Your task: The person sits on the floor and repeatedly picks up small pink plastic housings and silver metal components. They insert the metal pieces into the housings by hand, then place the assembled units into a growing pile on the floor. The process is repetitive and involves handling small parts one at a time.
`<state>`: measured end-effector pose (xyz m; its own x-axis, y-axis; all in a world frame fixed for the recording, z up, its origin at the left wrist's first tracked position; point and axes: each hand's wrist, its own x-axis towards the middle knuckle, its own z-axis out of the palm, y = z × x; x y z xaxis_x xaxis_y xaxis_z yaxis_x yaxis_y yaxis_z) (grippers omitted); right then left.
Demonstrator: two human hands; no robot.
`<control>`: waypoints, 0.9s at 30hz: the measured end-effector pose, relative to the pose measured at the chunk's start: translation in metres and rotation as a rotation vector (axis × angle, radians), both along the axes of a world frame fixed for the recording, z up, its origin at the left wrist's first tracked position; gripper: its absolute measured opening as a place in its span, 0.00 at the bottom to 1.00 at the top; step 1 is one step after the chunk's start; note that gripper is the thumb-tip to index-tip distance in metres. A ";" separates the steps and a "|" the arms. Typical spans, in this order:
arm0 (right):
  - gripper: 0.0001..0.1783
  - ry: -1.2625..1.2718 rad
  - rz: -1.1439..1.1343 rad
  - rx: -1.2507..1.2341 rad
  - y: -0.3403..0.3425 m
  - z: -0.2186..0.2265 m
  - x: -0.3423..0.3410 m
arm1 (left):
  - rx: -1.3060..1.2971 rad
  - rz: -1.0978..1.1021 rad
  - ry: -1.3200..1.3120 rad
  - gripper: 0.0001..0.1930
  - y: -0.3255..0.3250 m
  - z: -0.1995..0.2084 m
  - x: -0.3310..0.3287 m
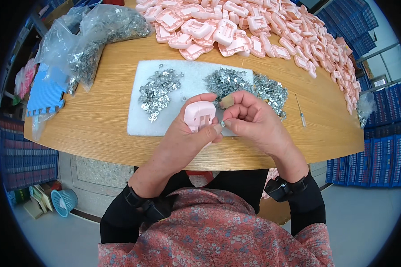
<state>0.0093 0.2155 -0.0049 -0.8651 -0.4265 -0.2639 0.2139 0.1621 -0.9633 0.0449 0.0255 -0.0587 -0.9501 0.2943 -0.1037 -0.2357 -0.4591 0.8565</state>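
Observation:
My left hand (pixel 182 139) is wrapped round a pink plastic casing (pixel 198 112) with a battery slot facing up. Close beside it, my right hand (pixel 254 121) pinches a small metal clip (pixel 223 124) between thumb and forefinger, right at the casing's edge. A tan finger cover sits on one fingertip of that hand. Under both hands lies a white foam sheet (pixel 136 120). On it, a loose heap of flat metal clips (pixel 158 91) spreads at the left, and a denser heap of springy metal pieces (pixel 227 82) lies behind my right hand.
Pink casings (pixel 225 31) are piled along the table's back and right. A further metal heap (pixel 272 95) lies off the foam's right side, near a thin screwdriver (pixel 301 111). Clear bags of metal parts (pixel 87 58) and a blue foam mat (pixel 47 93) occupy the left.

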 end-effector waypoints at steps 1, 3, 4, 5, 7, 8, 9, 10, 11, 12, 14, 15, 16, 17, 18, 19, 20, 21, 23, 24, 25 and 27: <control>0.20 0.020 -0.027 -0.007 0.002 -0.001 0.002 | 0.029 -0.007 -0.047 0.25 0.000 0.001 0.001; 0.19 0.097 -0.076 -0.022 0.001 -0.003 0.005 | 0.259 -0.065 -0.215 0.24 -0.003 0.001 0.000; 0.19 0.155 -0.100 -0.029 -0.001 -0.003 0.008 | 0.374 -0.095 -0.298 0.25 -0.005 0.001 0.000; 0.18 0.212 -0.124 -0.033 -0.002 -0.004 0.010 | 0.406 -0.111 -0.323 0.28 -0.005 0.000 0.000; 0.18 0.438 -0.093 0.058 -0.004 -0.010 0.011 | 0.471 -0.146 -0.374 0.34 -0.004 -0.004 0.000; 0.18 0.549 -0.079 0.107 -0.006 -0.012 0.012 | 0.472 -0.151 -0.377 0.35 -0.003 -0.004 0.001; 0.18 0.627 -0.058 0.157 -0.008 -0.010 0.014 | 0.473 -0.155 -0.380 0.35 -0.001 -0.004 0.002; 0.18 0.705 -0.036 0.208 -0.012 -0.005 0.016 | 0.474 -0.160 -0.383 0.36 0.000 -0.004 0.004; 0.17 0.785 -0.013 0.261 -0.015 -0.002 0.017 | 0.463 -0.174 -0.384 0.35 0.001 -0.004 0.004; 0.16 0.855 -0.010 0.261 -0.016 -0.005 0.016 | 0.452 -0.188 -0.384 0.35 0.002 -0.003 0.005; 0.16 0.909 0.028 0.331 -0.016 -0.007 0.016 | 0.433 -0.195 -0.402 0.35 0.005 -0.002 0.007; 0.16 0.936 0.047 0.367 -0.015 -0.008 0.015 | 0.424 -0.189 -0.419 0.34 0.006 -0.002 0.008; 0.16 0.973 0.052 0.390 -0.015 -0.008 0.014 | 0.414 -0.182 -0.435 0.34 0.007 -0.001 0.008; 0.15 1.008 0.058 0.412 -0.014 -0.009 0.014 | 0.392 -0.169 -0.445 0.33 0.008 -0.001 0.009; 0.15 1.043 0.064 0.433 -0.014 -0.011 0.014 | 0.369 -0.156 -0.455 0.33 0.011 -0.001 0.009; 0.14 1.048 0.070 0.445 -0.014 -0.012 0.014 | 0.347 -0.143 -0.465 0.32 0.013 -0.001 0.009; 0.14 1.054 0.077 0.457 -0.014 -0.012 0.015 | 0.333 -0.144 -0.472 0.32 0.015 -0.001 0.009; 0.14 1.059 0.083 0.469 -0.014 -0.013 0.016 | 0.320 -0.145 -0.479 0.32 0.016 -0.002 0.009; 0.14 1.091 0.100 0.509 -0.013 -0.016 0.017 | 0.287 -0.145 -0.494 0.31 0.018 -0.004 0.009; 0.14 1.107 0.109 0.528 -0.013 -0.018 0.017 | 0.268 -0.143 -0.502 0.31 0.019 -0.005 0.009; 0.13 1.114 0.103 0.544 -0.014 -0.019 0.018 | 0.248 -0.143 -0.509 0.31 0.020 -0.006 0.008; 0.12 1.129 0.094 0.575 -0.015 -0.020 0.020 | 0.227 -0.163 -0.512 0.30 0.019 -0.006 0.008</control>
<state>0.0298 0.2009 -0.0248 -0.7016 -0.5675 0.4309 -0.7119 0.5854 -0.3879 0.0527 0.0445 -0.0647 -0.7360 0.5012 -0.4551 -0.6770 -0.5405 0.4995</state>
